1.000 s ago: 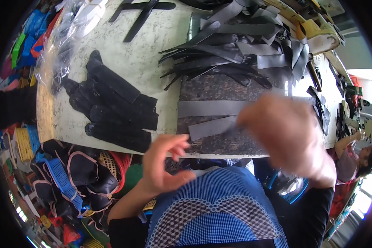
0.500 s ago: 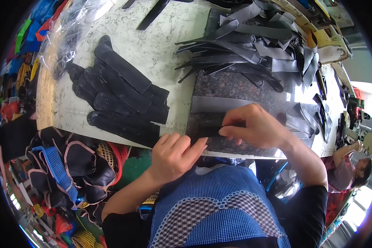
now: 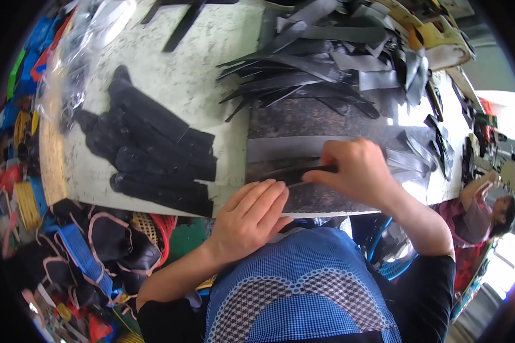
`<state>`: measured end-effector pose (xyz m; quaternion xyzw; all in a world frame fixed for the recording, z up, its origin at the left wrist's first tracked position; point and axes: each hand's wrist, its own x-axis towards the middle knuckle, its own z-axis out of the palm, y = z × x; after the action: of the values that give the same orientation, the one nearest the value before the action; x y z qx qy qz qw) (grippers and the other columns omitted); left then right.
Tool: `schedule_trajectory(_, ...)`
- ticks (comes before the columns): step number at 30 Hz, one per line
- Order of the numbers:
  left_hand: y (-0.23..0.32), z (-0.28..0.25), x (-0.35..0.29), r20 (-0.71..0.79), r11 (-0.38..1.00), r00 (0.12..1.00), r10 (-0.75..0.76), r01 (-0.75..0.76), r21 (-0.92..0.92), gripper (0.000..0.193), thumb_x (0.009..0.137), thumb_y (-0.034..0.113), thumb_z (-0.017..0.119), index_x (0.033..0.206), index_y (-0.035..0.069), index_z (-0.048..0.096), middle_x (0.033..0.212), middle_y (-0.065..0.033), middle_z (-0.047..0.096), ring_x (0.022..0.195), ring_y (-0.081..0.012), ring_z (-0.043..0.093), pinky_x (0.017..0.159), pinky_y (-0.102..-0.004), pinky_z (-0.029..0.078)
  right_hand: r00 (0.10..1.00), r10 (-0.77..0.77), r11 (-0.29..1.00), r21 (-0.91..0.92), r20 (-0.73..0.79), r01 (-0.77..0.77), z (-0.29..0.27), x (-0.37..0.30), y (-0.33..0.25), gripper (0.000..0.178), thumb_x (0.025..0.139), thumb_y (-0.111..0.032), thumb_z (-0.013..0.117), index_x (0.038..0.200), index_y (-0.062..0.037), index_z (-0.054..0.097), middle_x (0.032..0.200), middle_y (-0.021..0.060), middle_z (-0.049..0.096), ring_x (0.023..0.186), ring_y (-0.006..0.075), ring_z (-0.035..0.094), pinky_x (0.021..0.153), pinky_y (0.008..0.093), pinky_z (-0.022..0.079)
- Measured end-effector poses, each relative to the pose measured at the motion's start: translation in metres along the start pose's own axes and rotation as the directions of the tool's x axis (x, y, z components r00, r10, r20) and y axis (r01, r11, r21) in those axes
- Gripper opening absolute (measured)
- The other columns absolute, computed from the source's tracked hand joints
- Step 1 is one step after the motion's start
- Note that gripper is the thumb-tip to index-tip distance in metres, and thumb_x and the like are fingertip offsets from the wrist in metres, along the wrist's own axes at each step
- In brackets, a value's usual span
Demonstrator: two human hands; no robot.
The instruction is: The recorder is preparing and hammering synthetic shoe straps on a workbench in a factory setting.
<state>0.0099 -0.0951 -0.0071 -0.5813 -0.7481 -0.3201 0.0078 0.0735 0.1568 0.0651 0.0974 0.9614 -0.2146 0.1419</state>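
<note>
Over the dark stone slab [image 3: 303, 124], my right hand [image 3: 357, 171] pinches a narrow black strip [image 3: 296, 172] between thumb and fingers. My left hand [image 3: 250, 217] lies at the slab's near left corner, its fingers stretched out and close together, with the fingertips by the strip's left end. Whether those fingertips press on the strip is hard to tell. Just beyond the pinched strip, a flat grey strip [image 3: 289, 147] lies across the slab. To the left, black round-ended strips [image 3: 154, 128] are stacked in an overlapping pile on the white table.
A heap of loose grey and black strips [image 3: 320, 68] covers the far part of the slab. More strips [image 3: 409, 157] lie right of my right hand. Clear plastic film [image 3: 68, 74] sits at the table's left edge. Below it stands a blue basket [image 3: 86, 257] among black pieces. Another person [image 3: 486, 214] is at the right.
My left hand has gone from curled fingers to stretched ones and slid slightly down. My right hand still pinches the strip, which now shows more of its length. The whole view has shifted a little.
</note>
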Motion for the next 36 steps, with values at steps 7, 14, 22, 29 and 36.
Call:
schedule_trajectory(7,0.001,0.005,0.023,0.068,0.988,0.997,0.021,-0.031,0.154,0.055,0.090,0.043,0.077,0.133,0.010,0.073,0.111,-0.0050,0.059,0.104,-0.0228,0.060,0.095,-0.0399,0.048,0.916,0.364,0.718,0.576,0.170,-0.392,-0.017,-0.035,0.044,0.018,0.097,-0.012,0.075,0.097,0.0054,0.073,0.080,0.0105,0.077,0.070,0.0151,0.075,0.062,0.0267,0.058)
schedule_trajectory(14,-0.001,-0.001,0.044,0.121,1.000,0.993,0.007,-0.010,0.022,0.055,0.091,0.047,0.076,0.128,0.006,0.073,0.106,-0.0051,0.058,0.101,-0.0267,0.059,0.093,-0.0423,0.044,0.980,0.166,0.977,0.150,-0.113,-0.148,0.006,-0.035,0.052,0.020,0.091,-0.018,0.079,0.093,0.0013,0.072,0.074,0.0136,0.073,0.066,0.0239,0.075,0.061,0.0334,0.058)
schedule_trajectory(22,-0.014,0.004,0.058,0.127,0.997,0.992,0.023,-0.031,0.064,0.061,0.097,0.039,0.072,0.141,-0.003,0.062,0.147,-0.0159,0.060,0.136,-0.0344,0.057,0.112,-0.0469,0.045,0.952,0.103,0.989,0.135,-0.287,-0.066,0.027,-0.058,0.050,0.026,0.090,-0.024,0.079,0.087,-0.0034,0.063,0.069,0.0123,0.068,0.064,0.0341,0.071,0.059,0.0441,0.056)
schedule_trajectory(29,-0.008,0.012,0.061,0.088,0.996,0.995,-0.056,0.050,0.072,0.053,0.090,0.023,0.077,0.137,0.003,0.065,0.146,-0.0116,0.060,0.135,-0.0320,0.057,0.112,-0.0469,0.040,0.971,0.195,0.974,0.146,-0.139,-0.175,0.011,-0.049,0.053,0.026,0.087,-0.022,0.082,0.092,-0.0017,0.067,0.072,0.0132,0.070,0.062,0.0273,0.071,0.062,0.0362,0.057)
schedule_trajectory(36,-0.008,0.012,0.059,0.076,0.998,0.997,-0.023,0.018,0.060,0.041,0.089,0.020,0.078,0.127,0.011,0.071,0.145,-0.0131,0.058,0.134,-0.0343,0.056,0.112,-0.0479,0.038,0.919,0.337,0.813,0.555,-0.205,-0.174,0.019,-0.064,0.054,0.025,0.089,-0.021,0.078,0.088,0.0015,0.066,0.068,0.0130,0.069,0.065,0.0304,0.073,0.064,0.0382,0.057)
